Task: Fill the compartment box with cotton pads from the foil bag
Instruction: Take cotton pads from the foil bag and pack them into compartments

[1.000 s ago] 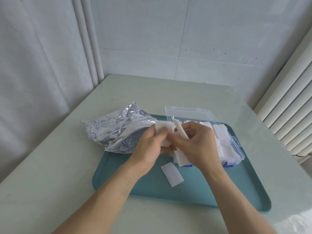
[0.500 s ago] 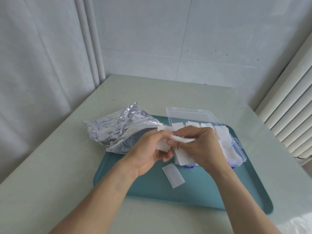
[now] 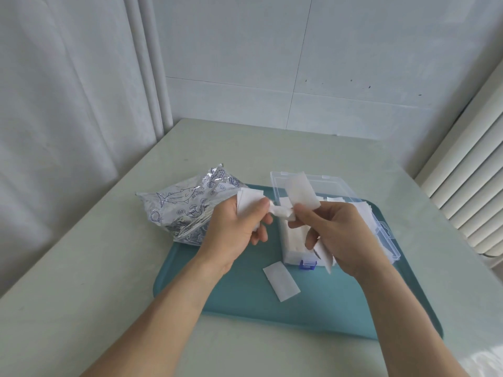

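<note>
A crinkled silver foil bag (image 3: 187,206) with fish drawings lies at the tray's far left corner. The clear compartment box (image 3: 381,227) with blue latches stands open on the teal tray (image 3: 245,303), white cotton pads filling its compartments. My left hand (image 3: 236,229) pinches a small stack of pads (image 3: 249,202) above the tray. My right hand (image 3: 340,235) pinches one pad (image 3: 302,193) that stands up over the box; a second pad pokes out below its palm. A twisted bit of cotton (image 3: 281,210) stretches between both hands. One loose pad (image 3: 281,281) lies on the tray.
The pale green table (image 3: 81,281) runs to a white wall at the back. A curtain (image 3: 54,104) hangs on the left and a white radiator (image 3: 473,186) stands on the right.
My hands have pulled apart above the box. The right hand has lifted one pad upright, and a strand of cotton now stretches between the two hands.
</note>
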Demonstrator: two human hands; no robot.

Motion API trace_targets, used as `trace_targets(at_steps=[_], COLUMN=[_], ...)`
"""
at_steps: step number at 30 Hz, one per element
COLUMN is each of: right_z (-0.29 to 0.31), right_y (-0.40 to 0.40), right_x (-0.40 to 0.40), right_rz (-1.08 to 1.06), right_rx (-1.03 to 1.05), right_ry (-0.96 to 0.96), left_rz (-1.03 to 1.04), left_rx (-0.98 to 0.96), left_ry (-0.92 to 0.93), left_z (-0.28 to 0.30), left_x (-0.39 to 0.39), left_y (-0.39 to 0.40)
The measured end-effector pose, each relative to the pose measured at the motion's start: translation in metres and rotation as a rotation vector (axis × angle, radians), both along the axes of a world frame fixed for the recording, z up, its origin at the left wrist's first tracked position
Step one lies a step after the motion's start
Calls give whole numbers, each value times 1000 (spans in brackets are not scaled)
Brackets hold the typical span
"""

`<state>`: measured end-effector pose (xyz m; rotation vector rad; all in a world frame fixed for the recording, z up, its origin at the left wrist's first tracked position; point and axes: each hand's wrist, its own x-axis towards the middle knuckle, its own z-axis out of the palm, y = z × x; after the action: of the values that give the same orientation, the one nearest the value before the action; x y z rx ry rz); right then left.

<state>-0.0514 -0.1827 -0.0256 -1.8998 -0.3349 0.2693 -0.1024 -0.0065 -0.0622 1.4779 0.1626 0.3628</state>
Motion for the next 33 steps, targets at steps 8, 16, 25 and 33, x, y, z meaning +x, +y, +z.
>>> trace_targets(at_steps=[8,16,25,33], right_z=[9,5,-1,1], right_y=[-15,-12,-7,-7], right_x=[7,10,8,5], right_rz=[27,217,115,168], right_rx=[135,176,49,-67], right_ry=[26,339,231,206], left_rz=[-24,13,-38,4], left_rx=[22,101,159,225], left_ry=[11,-5,-28,-92], left_z=[2,3,8,10], left_x=[-3,-3,-8,-9], left_y=[6,7,5,6])
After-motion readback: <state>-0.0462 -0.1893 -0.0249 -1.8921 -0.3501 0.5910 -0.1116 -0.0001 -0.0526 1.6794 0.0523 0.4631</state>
